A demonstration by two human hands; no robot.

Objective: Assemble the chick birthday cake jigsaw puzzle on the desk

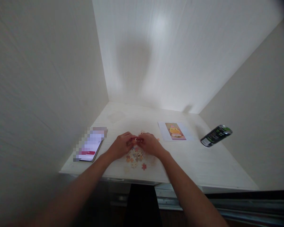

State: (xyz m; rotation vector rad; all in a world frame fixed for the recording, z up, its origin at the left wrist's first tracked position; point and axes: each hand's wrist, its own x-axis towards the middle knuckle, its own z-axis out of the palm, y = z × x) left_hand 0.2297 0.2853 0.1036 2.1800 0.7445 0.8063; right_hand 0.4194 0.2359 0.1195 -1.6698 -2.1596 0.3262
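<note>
Over a small heap of jigsaw puzzle pieces (135, 156), my left hand (121, 145) and my right hand (149, 143) meet fingertip to fingertip. Both are closed in a pinch, with light orange puzzle pieces showing between the fingers; their outlines are partly hidden. The heap mixes cream, orange, grey and pinkish pieces, lying loose below my hands. A red puzzle piece (144, 166) lies apart at the heap's near right edge. A few more pieces show just beyond my fingers and right of my right hand.
A phone (91, 146), partly blurred out, lies on the left of the white desk (191, 167). To the right is a sheet with a picture of a yellow toy-like figure (175, 130). A dark can (215, 136) stands farther right. White panels enclose the back and sides.
</note>
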